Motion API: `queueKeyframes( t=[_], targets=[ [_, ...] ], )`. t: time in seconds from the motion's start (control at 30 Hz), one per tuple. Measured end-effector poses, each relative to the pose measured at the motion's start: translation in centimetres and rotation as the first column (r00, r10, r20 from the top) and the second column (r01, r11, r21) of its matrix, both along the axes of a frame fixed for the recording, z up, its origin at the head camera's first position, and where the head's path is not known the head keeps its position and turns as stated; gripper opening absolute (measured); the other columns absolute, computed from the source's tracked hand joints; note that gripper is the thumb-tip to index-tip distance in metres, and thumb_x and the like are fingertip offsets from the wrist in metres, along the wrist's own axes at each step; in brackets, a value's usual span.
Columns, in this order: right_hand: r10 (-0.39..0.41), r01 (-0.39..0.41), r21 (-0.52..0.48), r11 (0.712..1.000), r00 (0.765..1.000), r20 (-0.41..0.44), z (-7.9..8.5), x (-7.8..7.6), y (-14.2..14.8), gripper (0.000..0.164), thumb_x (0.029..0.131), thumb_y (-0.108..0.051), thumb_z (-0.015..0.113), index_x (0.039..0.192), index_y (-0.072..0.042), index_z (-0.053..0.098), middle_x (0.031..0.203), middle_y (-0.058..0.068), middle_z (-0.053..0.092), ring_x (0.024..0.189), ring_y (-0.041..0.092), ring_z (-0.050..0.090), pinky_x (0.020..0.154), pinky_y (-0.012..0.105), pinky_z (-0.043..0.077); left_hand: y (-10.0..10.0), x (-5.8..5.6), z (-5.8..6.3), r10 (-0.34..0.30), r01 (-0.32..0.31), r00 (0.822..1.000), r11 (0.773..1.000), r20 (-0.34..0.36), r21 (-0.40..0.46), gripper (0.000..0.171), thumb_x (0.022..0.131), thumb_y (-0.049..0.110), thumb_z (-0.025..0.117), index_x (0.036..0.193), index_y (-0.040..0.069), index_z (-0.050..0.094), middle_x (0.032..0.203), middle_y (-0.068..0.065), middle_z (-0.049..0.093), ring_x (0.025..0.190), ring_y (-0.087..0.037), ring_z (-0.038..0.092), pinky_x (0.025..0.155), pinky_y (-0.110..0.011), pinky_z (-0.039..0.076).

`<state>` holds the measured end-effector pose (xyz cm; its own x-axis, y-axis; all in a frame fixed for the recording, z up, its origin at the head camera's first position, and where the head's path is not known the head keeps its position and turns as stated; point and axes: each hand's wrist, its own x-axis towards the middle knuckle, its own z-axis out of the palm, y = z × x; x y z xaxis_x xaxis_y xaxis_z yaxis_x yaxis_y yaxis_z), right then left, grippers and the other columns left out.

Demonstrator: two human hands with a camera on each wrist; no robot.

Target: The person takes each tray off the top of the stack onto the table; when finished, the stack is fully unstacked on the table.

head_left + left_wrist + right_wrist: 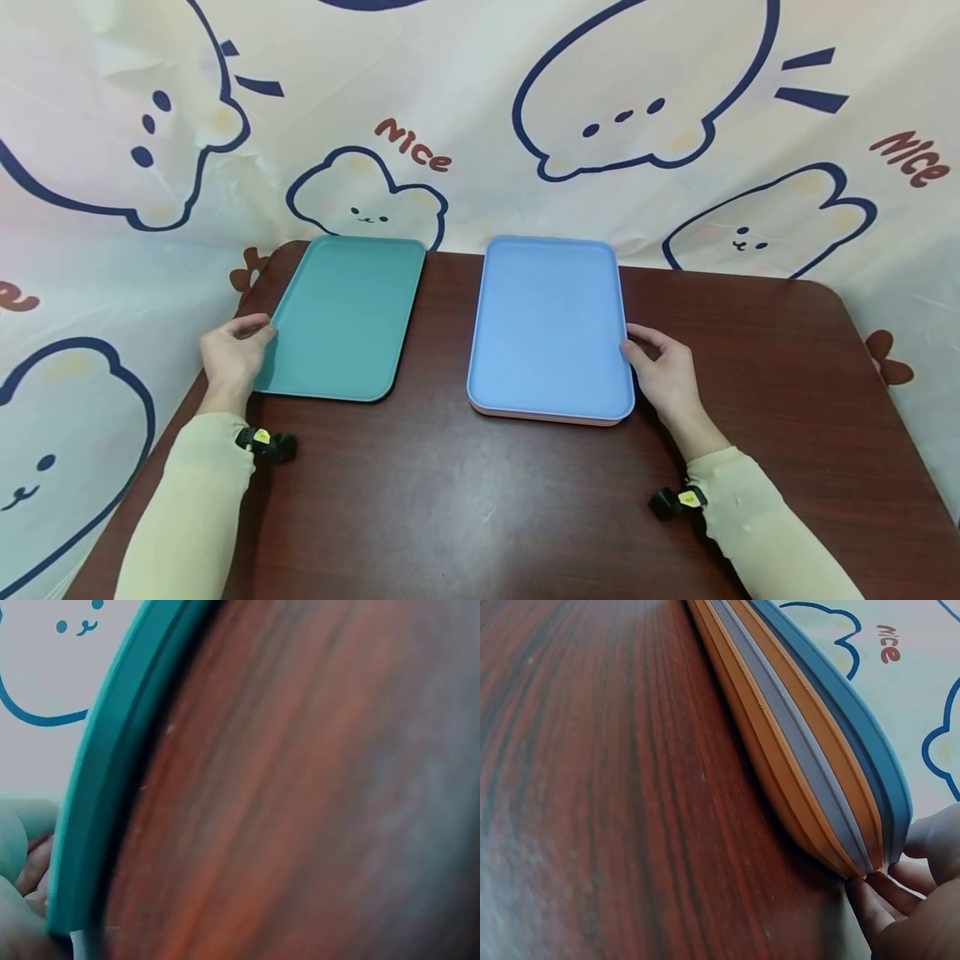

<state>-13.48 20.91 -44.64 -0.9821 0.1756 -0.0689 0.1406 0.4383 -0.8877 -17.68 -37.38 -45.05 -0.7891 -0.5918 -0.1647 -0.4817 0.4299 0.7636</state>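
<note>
On the left of the table lies a flat green tray with a low rim. My left hand grips its left edge, thumb and fingers at the rim; in the left wrist view, curled fingers show beside the end of the tray's green rim. To the right, a light blue tray tops a stack, with orange trays and a greyish-lilac tray under it. My right hand holds the stack's right edge, thumb at the blue rim and other fingers lower along the stacked rims.
Both trays lie on a dark brown wooden table, with a strip of wood between them. A pale cloth with blue-outlined cartoon animals hangs behind the table's back edge and along its sides. Each wrist carries a small black camera.
</note>
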Motion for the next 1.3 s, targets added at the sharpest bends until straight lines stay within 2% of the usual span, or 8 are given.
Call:
queueKeyframes(
  t=[0.23, 0.4, 0.57, 0.67, 0.77, 0.97, 1.07, 1.3],
  targets=[
    [-0.010, 0.010, -0.008, 1.000, 1.000, 0.021, -0.1, 0.0, 0.2, 0.044, 0.109, -0.023, 0.065, 0.148, -0.004, 0.066, 0.147, 0.022, 0.066, 0.122, 0.025, 0.064, 0.077, 0.005, 0.052, 0.7, 0.7, 0.9, 0.000, -0.005, 0.996, 0.998, -0.088, -0.061, 0.044, 0.107, 0.033, 0.066, 0.146, 0.014, 0.070, 0.136, -0.009, 0.072, 0.096, 0.005, 0.059, 0.077, -0.010, 0.046],
    [-0.028, 0.028, -0.008, 1.000, 0.999, 0.021, 0.1, 0.1, 0.4, 0.042, 0.109, -0.022, 0.065, 0.147, -0.006, 0.067, 0.145, 0.020, 0.068, 0.117, 0.020, 0.063, 0.077, 0.005, 0.052, 2.6, 1.3, 1.8, -0.025, 0.022, 0.984, 1.000, -0.174, -0.022, 0.043, 0.106, 0.035, 0.066, 0.143, 0.014, 0.072, 0.129, -0.003, 0.072, 0.102, 0.004, 0.061, 0.081, -0.012, 0.047],
    [-0.020, 0.020, -0.007, 1.000, 0.999, -0.025, 0.1, 0.1, 0.4, 0.040, 0.108, -0.020, 0.065, 0.144, -0.004, 0.069, 0.142, 0.020, 0.070, 0.119, 0.018, 0.063, 0.081, 0.004, 0.051, 5.1, 2.0, 2.6, -0.151, 0.154, 0.967, 0.988, -0.203, -0.002, 0.045, 0.107, 0.034, 0.066, 0.146, 0.011, 0.069, 0.139, -0.009, 0.072, 0.108, 0.005, 0.063, 0.085, -0.012, 0.049],
    [-0.014, 0.014, -0.002, 1.000, 0.999, -0.049, 0.2, 0.1, 0.5, 0.039, 0.108, -0.020, 0.065, 0.143, -0.004, 0.070, 0.142, 0.020, 0.071, 0.119, 0.017, 0.063, 0.082, 0.004, 0.050, 6.8, 2.3, 3.0, -0.266, 0.271, 0.940, 0.962, -0.212, -0.003, 0.046, 0.109, 0.032, 0.065, 0.147, 0.008, 0.067, 0.144, -0.015, 0.071, 0.109, 0.009, 0.062, 0.087, -0.009, 0.049],
    [-0.011, 0.011, 0.001, 1.000, 0.998, -0.061, 0.2, 0.1, 0.6, 0.039, 0.108, -0.020, 0.065, 0.143, -0.004, 0.070, 0.142, 0.019, 0.071, 0.115, 0.010, 0.063, 0.082, 0.003, 0.050, 8.5, 2.4, 3.2, -0.358, 0.371, 0.899, 0.929, -0.253, 0.003, 0.045, 0.109, 0.028, 0.064, 0.146, 0.002, 0.067, 0.143, -0.020, 0.071, 0.105, 0.014, 0.060, 0.087, -0.006, 0.049],
    [-0.005, 0.004, -0.009, 1.000, 0.997, -0.072, 0.3, 0.1, 0.6, 0.039, 0.108, -0.020, 0.066, 0.142, -0.004, 0.070, 0.140, 0.019, 0.072, 0.108, 0.001, 0.062, 0.082, 0.003, 0.051, 12.0, 2.1, 3.2, -0.450, 0.493, 0.831, 0.868, -0.328, 0.059, 0.041, 0.107, 0.017, 0.068, 0.141, -0.005, 0.067, 0.139, -0.026, 0.071, 0.101, 0.015, 0.063, 0.087, -0.004, 0.050],
    [-0.003, 0.001, -0.017, 1.000, 0.997, -0.081, 0.4, 0.1, 0.7, 0.038, 0.108, -0.019, 0.066, 0.142, -0.003, 0.071, 0.140, 0.018, 0.073, 0.109, 0.001, 0.063, 0.084, 0.003, 0.051, 13.7, 1.9, 3.3, -0.488, 0.537, 0.813, 0.839, -0.318, 0.084, 0.041, 0.107, 0.016, 0.067, 0.141, -0.006, 0.066, 0.140, -0.026, 0.071, 0.105, 0.007, 0.066, 0.088, -0.006, 0.051],
    [0.009, -0.013, -0.032, 0.999, 0.994, -0.106, 0.6, 0.2, 0.7, 0.038, 0.108, -0.018, 0.066, 0.142, -0.002, 0.070, 0.139, 0.019, 0.073, 0.114, 0.004, 0.064, 0.087, 0.002, 0.050, 17.7, 1.5, 3.1, -0.550, 0.614, 0.773, 0.774, -0.317, 0.155, 0.042, 0.107, 0.014, 0.066, 0.145, -0.004, 0.064, 0.145, -0.022, 0.068, 0.133, -0.033, 0.067, 0.099, -0.016, 0.055]
  ],
)
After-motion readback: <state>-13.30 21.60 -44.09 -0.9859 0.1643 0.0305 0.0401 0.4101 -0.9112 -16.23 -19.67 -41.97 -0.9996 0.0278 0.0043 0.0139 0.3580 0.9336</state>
